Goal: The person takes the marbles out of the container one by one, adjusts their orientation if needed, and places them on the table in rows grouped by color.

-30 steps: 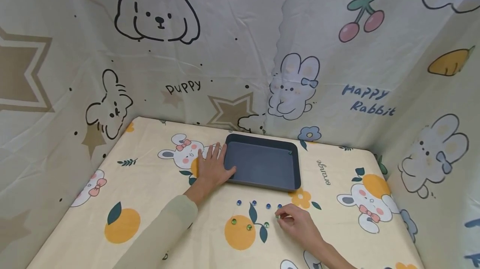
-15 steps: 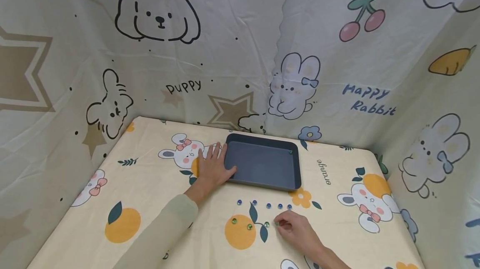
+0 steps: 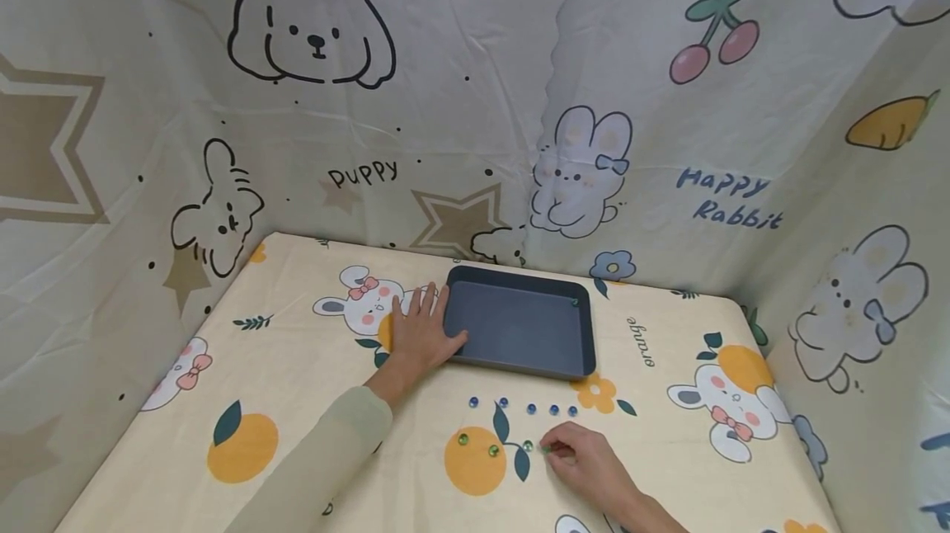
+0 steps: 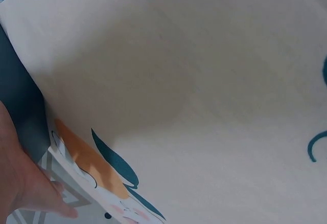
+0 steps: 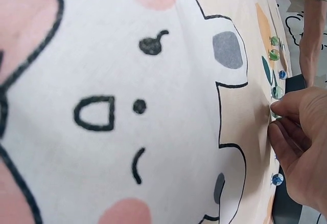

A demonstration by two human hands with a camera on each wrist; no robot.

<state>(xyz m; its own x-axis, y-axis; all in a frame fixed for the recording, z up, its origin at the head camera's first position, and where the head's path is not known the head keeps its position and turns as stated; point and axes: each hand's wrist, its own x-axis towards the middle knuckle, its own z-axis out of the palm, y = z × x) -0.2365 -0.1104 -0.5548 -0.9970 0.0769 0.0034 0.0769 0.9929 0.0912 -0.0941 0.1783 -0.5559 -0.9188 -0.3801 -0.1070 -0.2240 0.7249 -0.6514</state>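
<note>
My right hand (image 3: 590, 463) pinches a green marble (image 5: 276, 115) between thumb and fingertips, low over the cloth. Just left of those fingertips lies another green marble (image 3: 528, 446), with two more green marbles (image 3: 493, 450) further left on the printed orange. Behind them, several blue marbles (image 3: 531, 409) form a loose row. My left hand (image 3: 423, 331) rests with spread fingers at the left edge of a dark grey rectangular tray (image 3: 512, 366), its thumb over the near left corner. In the left wrist view, only part of that hand and the tray's corner show.
Inside the tray, a small greenish marble (image 3: 575, 302) sits at the far right corner. A cream printed cloth (image 3: 312, 434) covers the table. Patterned fabric curtains (image 3: 445, 104) enclose the back and both sides.
My right hand has shifted slightly left and toward me with the green marble, uncovering the rightmost blue marble. My left hand and the tray have stayed in place.
</note>
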